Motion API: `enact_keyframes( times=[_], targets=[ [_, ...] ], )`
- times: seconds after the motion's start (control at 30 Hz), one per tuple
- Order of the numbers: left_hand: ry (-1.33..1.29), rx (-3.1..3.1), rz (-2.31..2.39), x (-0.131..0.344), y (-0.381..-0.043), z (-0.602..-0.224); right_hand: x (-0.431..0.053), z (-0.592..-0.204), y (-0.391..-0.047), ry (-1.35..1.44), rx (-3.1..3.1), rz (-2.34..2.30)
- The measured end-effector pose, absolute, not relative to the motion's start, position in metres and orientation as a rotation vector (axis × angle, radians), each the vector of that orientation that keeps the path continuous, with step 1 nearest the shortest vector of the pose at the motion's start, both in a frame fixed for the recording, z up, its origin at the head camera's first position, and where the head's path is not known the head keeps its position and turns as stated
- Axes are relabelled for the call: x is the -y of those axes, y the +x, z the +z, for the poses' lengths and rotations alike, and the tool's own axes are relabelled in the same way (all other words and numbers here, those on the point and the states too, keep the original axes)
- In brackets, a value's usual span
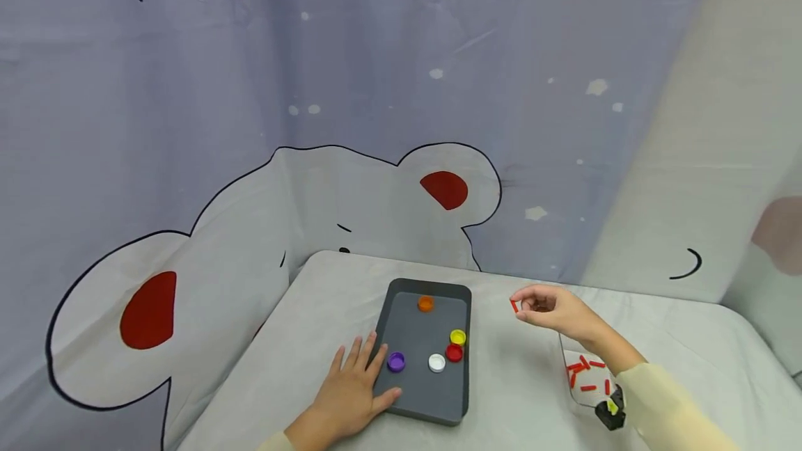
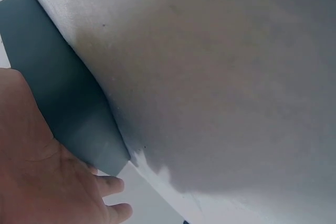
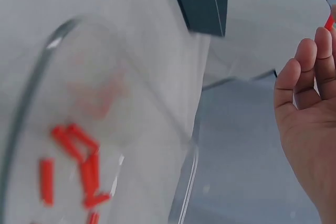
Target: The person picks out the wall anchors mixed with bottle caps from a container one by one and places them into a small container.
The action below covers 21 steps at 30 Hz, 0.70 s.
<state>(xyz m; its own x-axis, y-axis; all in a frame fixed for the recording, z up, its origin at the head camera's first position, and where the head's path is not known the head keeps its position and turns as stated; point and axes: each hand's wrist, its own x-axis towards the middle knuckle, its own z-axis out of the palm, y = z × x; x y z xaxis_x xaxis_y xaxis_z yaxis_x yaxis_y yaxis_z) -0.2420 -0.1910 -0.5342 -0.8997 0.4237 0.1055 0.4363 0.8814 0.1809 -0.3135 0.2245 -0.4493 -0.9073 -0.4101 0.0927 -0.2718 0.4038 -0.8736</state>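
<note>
Between thumb and fingertips my right hand (image 1: 554,308) pinches a small red stick (image 1: 514,305), raised right of the grey tray (image 1: 465,374). In the right wrist view only a bit of that red stick (image 3: 329,22) shows beside the fingers. With fingers spread, my left hand (image 1: 352,390) rests on the tray's left rim; the left wrist view shows it against the tray's outer wall (image 2: 68,93). Inside the tray are an orange cap (image 1: 426,303), a yellow cap (image 1: 458,337), a red cap (image 1: 454,353), a white cap (image 1: 436,363) and a purple cap (image 1: 396,362).
Below my right forearm stands a clear container (image 1: 585,399) with several red sticks (image 3: 47,181) in it. A black object with a yellow-green patch (image 1: 610,409) sits at its near edge. White cloth (image 1: 514,381) covers the table, and a printed curtain (image 1: 376,89) hangs behind.
</note>
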Motion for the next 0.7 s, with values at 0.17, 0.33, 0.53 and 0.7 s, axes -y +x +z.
enact_keyframes(
  times=[0.17,0.33,0.53,0.7],
  targets=[
    [-0.675,2.924,-0.295,0.193,-0.246,-0.546,-0.251,-0.448,-0.298,-0.532,-2.555,-1.59],
    [-0.675,2.92,-0.306,0.193,-0.246,-0.547,-0.274,-0.449,-0.281,-0.454,-2.593,-1.626],
    [-0.672,2.955,-0.328,0.192,-0.243,-0.542,-0.302,-0.457,-0.266,-0.386,-2.65,-1.614],
    [-0.671,2.944,-0.336,0.191,-0.245,-0.545,-0.321,-0.466,-0.258,-0.373,-2.689,-1.589]
  ],
)
